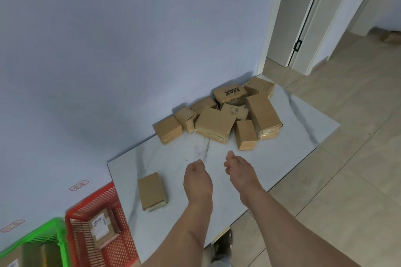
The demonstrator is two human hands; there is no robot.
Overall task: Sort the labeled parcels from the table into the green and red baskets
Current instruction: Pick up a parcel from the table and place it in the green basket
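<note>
Both hands are hovering empty over the tabletop, the left hand and right hand with fingers loosely curled. Sorting is standing at an early stage: the red basket is holding one labeled parcel, and the green basket is apparently holding cardboard too, though it is blurred. A single parcel and a pile of parcels against the wall are awaiting sorting.

Both forearms bare to the frame edge, no sleeves visible. No gloves, rings, watch or wristbands on left hand or right hand. Faint thin line mark along the left forearm. Grey shoe visible low in frame, partly hidden, details unclear.
</note>
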